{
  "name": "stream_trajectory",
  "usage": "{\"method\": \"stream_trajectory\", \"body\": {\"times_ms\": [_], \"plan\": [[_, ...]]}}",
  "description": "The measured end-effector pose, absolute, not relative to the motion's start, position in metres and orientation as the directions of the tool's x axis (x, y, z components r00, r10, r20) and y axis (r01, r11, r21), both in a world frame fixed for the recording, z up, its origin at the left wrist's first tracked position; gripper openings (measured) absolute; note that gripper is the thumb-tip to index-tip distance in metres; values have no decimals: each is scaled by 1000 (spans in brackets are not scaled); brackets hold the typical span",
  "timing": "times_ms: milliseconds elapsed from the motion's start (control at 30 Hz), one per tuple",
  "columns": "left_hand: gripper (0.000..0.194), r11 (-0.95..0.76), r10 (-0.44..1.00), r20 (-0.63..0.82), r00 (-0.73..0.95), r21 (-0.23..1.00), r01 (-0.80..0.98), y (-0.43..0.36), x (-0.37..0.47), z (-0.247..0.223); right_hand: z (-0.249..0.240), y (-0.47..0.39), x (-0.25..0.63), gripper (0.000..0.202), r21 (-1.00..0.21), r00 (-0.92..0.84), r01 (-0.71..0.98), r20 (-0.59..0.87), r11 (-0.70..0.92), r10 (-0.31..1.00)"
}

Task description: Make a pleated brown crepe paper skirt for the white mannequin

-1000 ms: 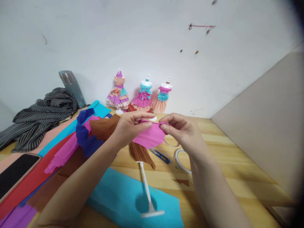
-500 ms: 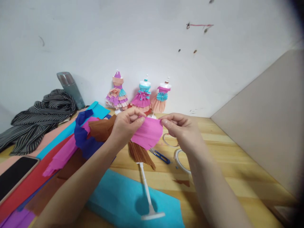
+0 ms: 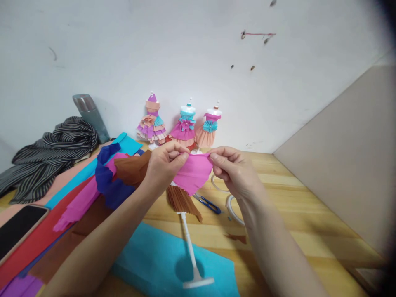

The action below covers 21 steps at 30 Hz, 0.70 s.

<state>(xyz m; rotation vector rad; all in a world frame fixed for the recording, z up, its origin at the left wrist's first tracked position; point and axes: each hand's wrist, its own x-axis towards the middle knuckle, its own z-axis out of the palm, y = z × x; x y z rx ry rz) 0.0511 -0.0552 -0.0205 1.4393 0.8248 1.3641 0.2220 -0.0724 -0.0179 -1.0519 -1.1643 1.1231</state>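
Note:
A piece of pink crepe paper (image 3: 194,173) is stretched between my hands, its lower edge rounded. My left hand (image 3: 168,161) pinches its upper left corner. At the upper right corner, the thumb and fingers of my right hand (image 3: 230,165) are closed on it. Behind and below the pink piece shows a pleated brown paper skirt (image 3: 184,202) on a small mannequin, whose white stand (image 3: 191,247) points toward me. The mannequin's upper part is hidden. Under the stand lies a turquoise paper sheet (image 3: 154,255).
Three small mannequins in paper dresses, the middle one pink and turquoise (image 3: 185,130), stand by the wall. Blue thread snips (image 3: 208,204) and a tape roll (image 3: 235,210) lie at right. Coloured papers (image 3: 74,210), a phone (image 3: 20,231), a striped cloth (image 3: 62,144) and a bottle (image 3: 93,119) are left.
The pink paper's top edge is now pulled straighter and looks folded over. My right hand's fingers have curled slightly; both hands stay in nearly the same place.

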Motion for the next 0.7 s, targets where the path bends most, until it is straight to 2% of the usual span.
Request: {"method": "stream_trajectory", "body": {"times_ms": [167,400,600,700], "plan": [[9,-298,939,318,134,943,-150,-57,51,-19,-19,-73,223,33,-984,-21,-109,145,142,989],[7,-319,930,335,152,940,-116,-55,51,-22,-25,-71,223,15,-967,112,-6,253,255,961],[6,-526,843,538,-4,826,204,-53,45,-23,-22,-73,222,17,-973,140,4,228,230,963],[8,-468,874,486,-12,847,253,-55,43,-20,-22,-72,220,22,-979,93,-111,159,169,983]]}}
